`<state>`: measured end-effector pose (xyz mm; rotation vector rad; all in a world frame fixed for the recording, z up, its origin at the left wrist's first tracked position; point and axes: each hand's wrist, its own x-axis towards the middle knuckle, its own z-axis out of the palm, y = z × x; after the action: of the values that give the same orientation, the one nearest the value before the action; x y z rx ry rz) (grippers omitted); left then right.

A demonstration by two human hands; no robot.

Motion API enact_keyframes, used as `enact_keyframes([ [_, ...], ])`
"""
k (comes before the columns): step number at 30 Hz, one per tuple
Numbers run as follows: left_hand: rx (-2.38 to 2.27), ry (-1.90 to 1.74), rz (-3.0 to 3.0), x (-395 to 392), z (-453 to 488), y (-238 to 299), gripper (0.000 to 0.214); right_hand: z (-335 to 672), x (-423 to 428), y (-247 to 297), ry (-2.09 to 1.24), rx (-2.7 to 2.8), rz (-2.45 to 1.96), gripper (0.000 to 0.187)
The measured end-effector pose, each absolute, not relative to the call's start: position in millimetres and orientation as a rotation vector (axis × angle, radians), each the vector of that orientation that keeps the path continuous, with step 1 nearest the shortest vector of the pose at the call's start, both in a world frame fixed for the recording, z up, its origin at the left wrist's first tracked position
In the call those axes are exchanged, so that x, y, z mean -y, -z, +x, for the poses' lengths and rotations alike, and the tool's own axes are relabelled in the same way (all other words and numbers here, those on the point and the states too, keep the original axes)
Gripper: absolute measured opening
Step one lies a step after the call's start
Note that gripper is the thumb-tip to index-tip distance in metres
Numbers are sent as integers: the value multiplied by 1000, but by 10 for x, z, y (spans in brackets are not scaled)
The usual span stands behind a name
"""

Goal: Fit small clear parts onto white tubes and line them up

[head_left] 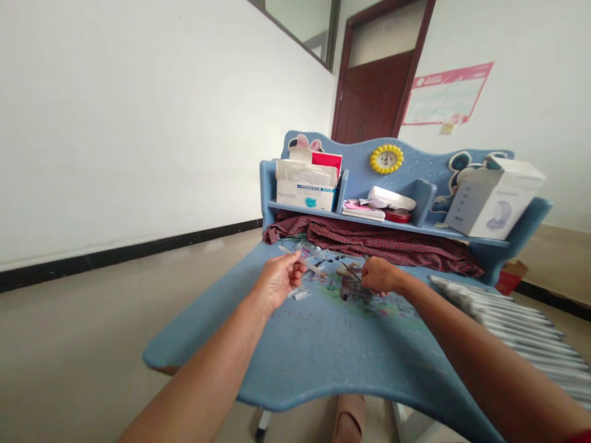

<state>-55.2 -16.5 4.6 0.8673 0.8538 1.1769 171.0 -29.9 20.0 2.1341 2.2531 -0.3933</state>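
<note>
Currently, on the left, the left hand (277, 280) is pinching a thin white strip (310, 264) between thumb and fingertips, holding it just above the blue desk (323, 351). A couple of small clear pieces (299, 294) are lying loose just under that hand, and more bits are sitting scattered near the checked cloth (369, 243), so the work seems partway along. Further right, the right hand (379, 275) is gripping a thin dark stick (351, 271), its tip pointing toward the strip, near but apart. Grey strips (517, 320) are lying piled at the far right.
</note>
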Motion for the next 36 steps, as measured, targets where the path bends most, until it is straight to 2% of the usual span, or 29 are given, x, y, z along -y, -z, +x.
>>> enact_keyframes([
  [5, -861, -1211, 789, 145, -559, -15, 13, 1652, 679, -368, 942, -2722, 1827, 12],
  [8, -868, -1222, 771, 140, -557, -3, 15, 1598, 832, -425, 1050, -2743, 1762, 10],
  [15, -867, -1246, 766, 140, -553, 5, 16, 1535, 849, -415, 877, -2675, 1824, 11],
  [25, -924, -1266, 772, 136, -549, 3, 15, 1546, 813, -387, 885, -2674, 1796, 11],
  [36, -971, -1284, 815, 115, -566, 18, 14, 1362, 767, -570, 365, -2816, 1806, 12],
])
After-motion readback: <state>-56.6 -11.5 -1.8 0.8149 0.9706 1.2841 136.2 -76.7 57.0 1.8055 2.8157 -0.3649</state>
